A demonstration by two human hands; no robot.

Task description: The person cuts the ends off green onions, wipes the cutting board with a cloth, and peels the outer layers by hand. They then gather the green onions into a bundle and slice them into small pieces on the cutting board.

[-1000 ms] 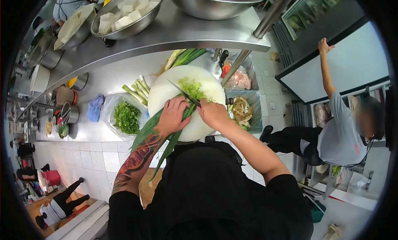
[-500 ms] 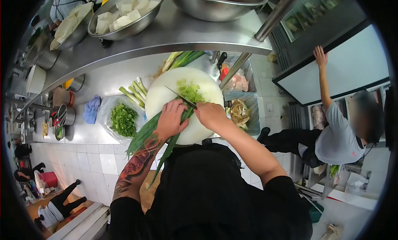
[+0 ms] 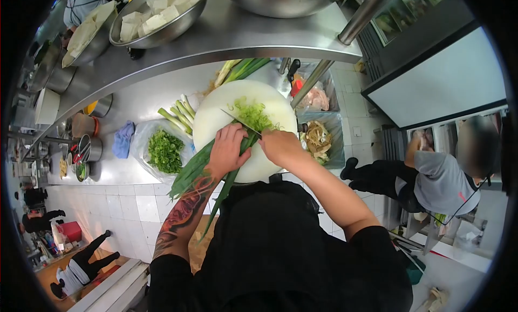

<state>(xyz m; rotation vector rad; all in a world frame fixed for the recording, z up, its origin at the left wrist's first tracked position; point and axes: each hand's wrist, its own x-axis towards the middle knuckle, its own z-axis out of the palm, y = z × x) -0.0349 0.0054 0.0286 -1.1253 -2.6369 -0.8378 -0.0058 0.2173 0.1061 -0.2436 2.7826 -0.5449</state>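
Observation:
A round white cutting board (image 3: 208, 118) lies on the steel counter under both my hands. My left hand (image 3: 229, 147) is closed over a bunch of green onions (image 3: 191, 174), pressing it to the board; the long leaves hang past the board's near edge. My right hand (image 3: 281, 148) grips a knife (image 3: 237, 118), its handle hidden in the fist. The blade points up and left, beside the fingers of my left hand at the cut end of the bunch. Finely sliced green onion (image 3: 252, 112) lies loose on the board beyond the blade.
Left of the board are a bag of chopped greens (image 3: 164, 151), cut onion stalks (image 3: 179, 115) and a blue cloth (image 3: 123, 140). A steel shelf (image 3: 259, 42) with a tofu bowl (image 3: 121, 37) crosses ahead. Lined bins (image 3: 335, 142) and a co-worker (image 3: 445, 177) are right.
The sliced onion on the board has spread a little. Both hands keep their grips. The co-worker's raised arm has come down from the white door. My view has shifted slightly.

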